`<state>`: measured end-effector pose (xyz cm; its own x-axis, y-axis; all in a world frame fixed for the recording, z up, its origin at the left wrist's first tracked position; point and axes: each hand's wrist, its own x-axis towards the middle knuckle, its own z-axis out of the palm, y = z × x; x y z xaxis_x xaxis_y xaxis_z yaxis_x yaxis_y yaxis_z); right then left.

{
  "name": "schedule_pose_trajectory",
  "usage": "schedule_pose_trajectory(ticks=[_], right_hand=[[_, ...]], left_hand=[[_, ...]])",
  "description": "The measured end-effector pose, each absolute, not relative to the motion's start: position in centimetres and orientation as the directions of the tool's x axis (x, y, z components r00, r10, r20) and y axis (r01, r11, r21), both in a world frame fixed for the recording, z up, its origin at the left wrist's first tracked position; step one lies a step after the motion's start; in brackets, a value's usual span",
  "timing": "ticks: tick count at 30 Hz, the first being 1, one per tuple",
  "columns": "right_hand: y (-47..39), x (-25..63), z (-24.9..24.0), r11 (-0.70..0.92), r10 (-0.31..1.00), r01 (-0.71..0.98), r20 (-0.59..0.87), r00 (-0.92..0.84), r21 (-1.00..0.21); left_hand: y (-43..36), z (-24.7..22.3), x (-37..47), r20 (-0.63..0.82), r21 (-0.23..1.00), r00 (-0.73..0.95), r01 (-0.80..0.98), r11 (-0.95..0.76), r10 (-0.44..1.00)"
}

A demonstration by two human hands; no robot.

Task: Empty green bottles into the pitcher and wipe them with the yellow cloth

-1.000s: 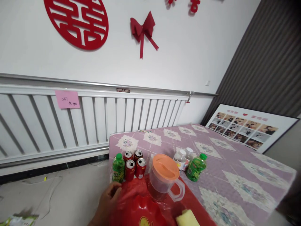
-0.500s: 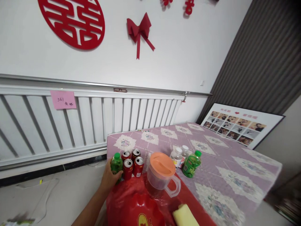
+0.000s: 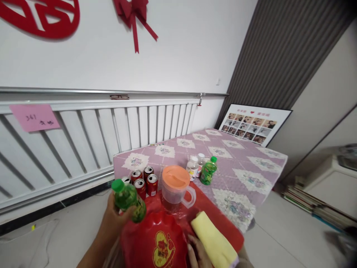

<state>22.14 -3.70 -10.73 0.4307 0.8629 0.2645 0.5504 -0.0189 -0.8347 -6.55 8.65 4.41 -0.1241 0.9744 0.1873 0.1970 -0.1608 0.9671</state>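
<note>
In the head view, the left hand [image 3: 113, 219] has its fingers wrapped around a green-capped bottle [image 3: 128, 201], held tilted in front of the red cans [image 3: 152, 184], left of the orange-lidded pitcher [image 3: 171, 191]. The right hand [image 3: 198, 254] is between the red scalloped dish [image 3: 143, 238] and yellow cloth [image 3: 213, 238]; I cannot tell whether its fingers grip anything.

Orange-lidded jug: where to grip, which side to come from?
Likely best by the handle, coming from the right with the right hand. The jug stands upright, its open loop handle jutting rightward, while red cans stand close on its left. The left hand is around a green bottle.
</note>
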Motion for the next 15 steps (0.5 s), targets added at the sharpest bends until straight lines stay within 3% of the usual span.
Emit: schedule_pose_trajectory(ticks=[4, 8, 11, 15], right_hand=[[-3.9, 21.2, -10.8, 0.009, 0.817, 0.478, 0.282, 0.502, -0.878], [-4.4, 21.0, -10.0, 0.074, 0.823, 0.461, 0.316, 0.472, -0.884], [-4.5, 21.0, -7.4, 0.086, 0.831, 0.435, 0.306, 0.465, -0.896], [-3.8, 20.2, -1.6, 0.149, 0.897, 0.418, 0.3, 0.324, -0.896]], left_hand=[[4.7, 1.6, -2.4, 0.11, 0.962, 0.032, 0.248, -0.115, 0.993], [2.2, -2.0, 1.0, 0.118, 0.931, 0.033, 0.344, -0.122, 0.992], [1.5, -3.6, 2.0, 0.071, 0.92, 0.086, 0.38, -0.098, 0.994], [1.3, -4.4, 2.4, 0.176, 0.932, 0.144, 0.294, -0.212, 0.974]])
